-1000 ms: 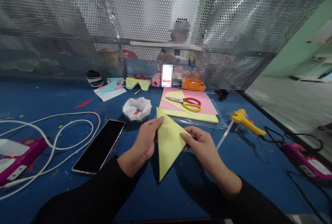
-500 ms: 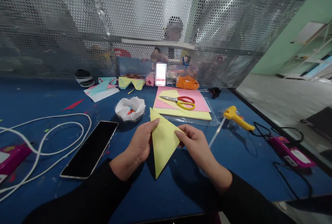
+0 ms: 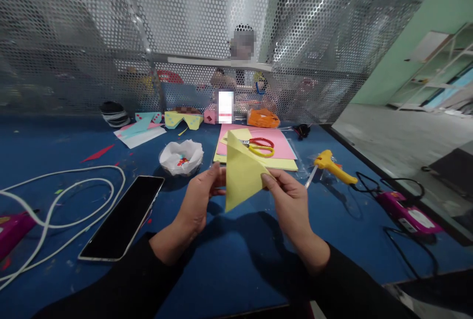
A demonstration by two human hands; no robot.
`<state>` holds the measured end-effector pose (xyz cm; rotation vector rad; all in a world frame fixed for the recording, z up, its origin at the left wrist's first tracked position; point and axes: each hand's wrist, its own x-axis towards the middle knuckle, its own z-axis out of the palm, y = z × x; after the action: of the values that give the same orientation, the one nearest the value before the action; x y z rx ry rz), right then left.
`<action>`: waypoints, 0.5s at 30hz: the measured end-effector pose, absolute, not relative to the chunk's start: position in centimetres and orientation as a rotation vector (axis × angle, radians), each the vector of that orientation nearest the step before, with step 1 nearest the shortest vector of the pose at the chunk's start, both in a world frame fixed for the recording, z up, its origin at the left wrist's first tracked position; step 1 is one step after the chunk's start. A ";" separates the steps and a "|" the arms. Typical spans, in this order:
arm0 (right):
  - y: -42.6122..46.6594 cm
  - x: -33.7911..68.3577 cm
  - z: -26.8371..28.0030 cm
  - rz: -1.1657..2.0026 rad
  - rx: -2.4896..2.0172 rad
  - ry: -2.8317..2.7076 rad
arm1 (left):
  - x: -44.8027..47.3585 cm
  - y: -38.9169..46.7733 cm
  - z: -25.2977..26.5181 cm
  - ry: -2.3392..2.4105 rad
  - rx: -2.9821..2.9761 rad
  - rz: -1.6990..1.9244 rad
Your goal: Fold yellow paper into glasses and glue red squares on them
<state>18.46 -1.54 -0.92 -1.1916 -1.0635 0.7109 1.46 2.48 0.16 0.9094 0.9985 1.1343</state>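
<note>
Above the blue table, the right hand is pinching a yellow paper triangle; whether the left hand is gripping is unclear. Light pressure should be preventing wrinkles.

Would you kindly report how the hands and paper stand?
Right hand pinching yellow paper; left hand at its edge, grip unclear. Paper folded, triangular. Scissors beyond, partly hidden.

One head-worn view, facing forward and down, near above the yellow paper
</note>
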 end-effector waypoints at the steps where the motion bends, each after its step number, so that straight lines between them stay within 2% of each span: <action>1: -1.6 18.6 -0.8 0.656 -1.173 -1.044 | 1.3 2.7 0.0 1.054 0.921 1.198; 4: -1.9 19.0 -0.2 0.465 -1.082 -1.085 | 0.9 3.1 -0.4 1.157 0.895 1.296; 7: -2.4 19.3 0.4 0.351 -0.987 -1.236 | 0.9 3.0 0.0 1.119 0.886 1.141; 11: -2.7 19.5 0.7 0.384 -0.933 -1.388 | 1.0 2.6 1.3 0.899 0.709 0.755; 15: -2.4 19.5 0.4 0.467 -0.926 -1.442 | 1.0 2.3 1.9 0.800 0.602 0.649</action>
<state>19.47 -2.37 0.36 -0.9256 -1.4418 0.4674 0.96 2.27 1.94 0.6016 0.8004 0.6490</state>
